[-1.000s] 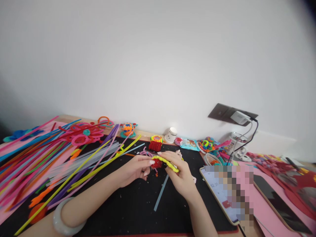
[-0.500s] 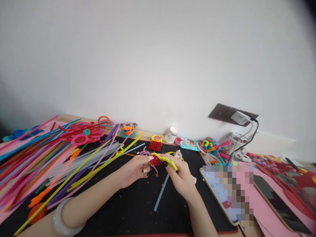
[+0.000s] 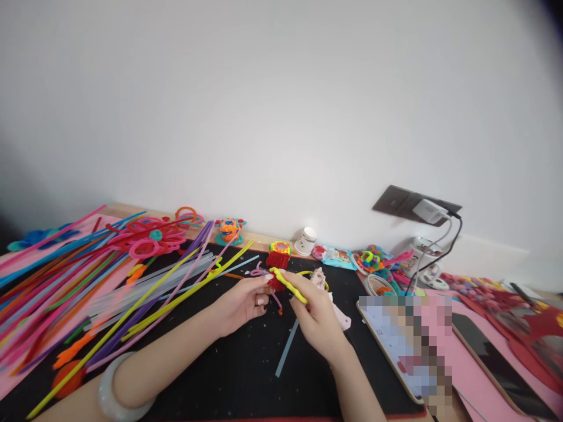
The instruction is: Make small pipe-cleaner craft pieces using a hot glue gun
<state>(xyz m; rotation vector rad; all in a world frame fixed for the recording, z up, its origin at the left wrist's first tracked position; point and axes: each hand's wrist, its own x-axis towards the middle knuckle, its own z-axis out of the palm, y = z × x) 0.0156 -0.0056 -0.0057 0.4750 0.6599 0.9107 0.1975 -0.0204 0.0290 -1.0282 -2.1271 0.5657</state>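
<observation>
Yellow twisted strip [image 3: 290, 287] is hanging over the middle of the black mat [image 3: 237, 375], between the person's two hands, with a red fuzzy part [image 3: 276, 283] showing under its left end. The right hand [image 3: 319, 308] is gripping the strip, fingers lying along the far side and thumb along the near side. The left hand [image 3: 244, 306] is pinching at the left end between thumb and forefinger, its other fingers curling inward. Below the hands, a pale blue stick [image 3: 285, 351] is lying slantwise on the mat. Close to the mat's far edge, a red-and-yellow fuzzy piece [image 3: 279, 257] is sitting just beside a paper cup [image 3: 305, 241]. Long fuzzy stems [image 3: 145, 316] are spreading across the mat's left edge, and a phone [image 3: 387, 346] is lying at its near right corner.
</observation>
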